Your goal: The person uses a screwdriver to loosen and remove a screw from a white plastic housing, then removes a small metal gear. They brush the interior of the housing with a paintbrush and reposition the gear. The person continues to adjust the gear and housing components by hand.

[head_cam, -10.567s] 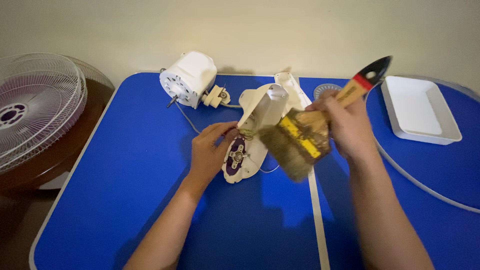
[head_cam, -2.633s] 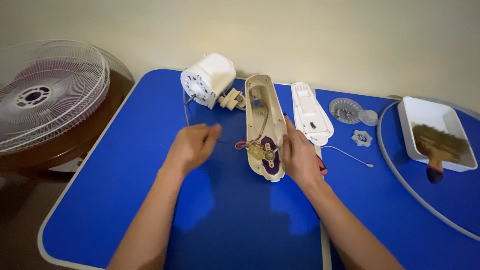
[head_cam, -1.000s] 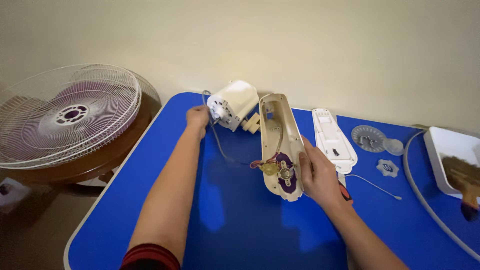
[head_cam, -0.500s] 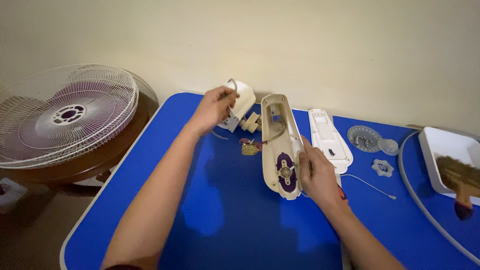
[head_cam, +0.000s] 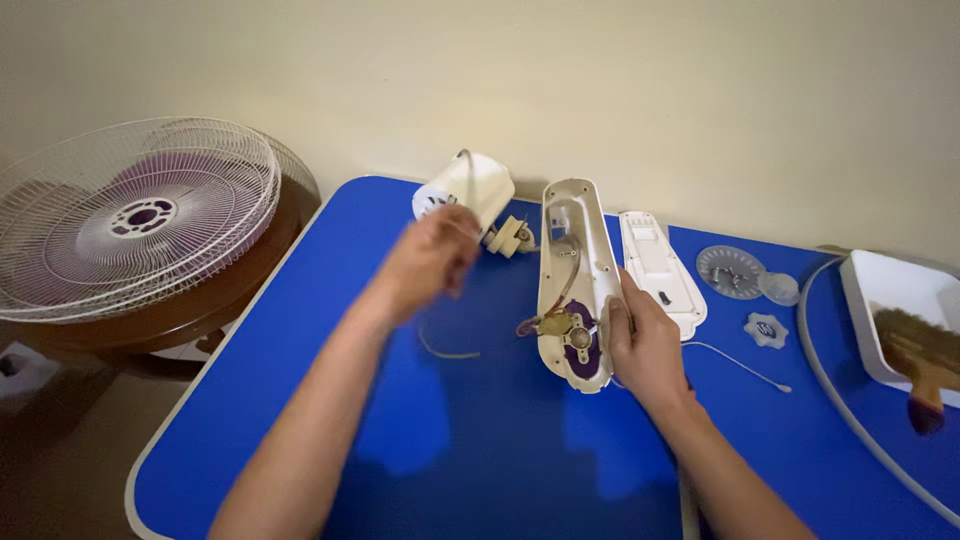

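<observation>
A thin grey wire [head_cam: 462,190] is pinched in the closed fingers of the left hand [head_cam: 428,258], raised off the table just in front of the white motor housing [head_cam: 465,187]. The long cream fan casing [head_cam: 573,280] is pressed flat by the right hand [head_cam: 648,345], fingers curled shut over its right edge beside the purple part and brass fitting.

Trouble could be caused by a hard tug: the wire may be strained where it enters the motor, and the small cream connector [head_cam: 511,236] between motor and casing could be dragged. The casing might be tipped if the hold is eased.

The motor is seen close to the far edge of the blue table [head_cam: 480,460]. Open room is offered in front; to the right, the white cover plate [head_cam: 658,268] lies just beside the casing.
</observation>
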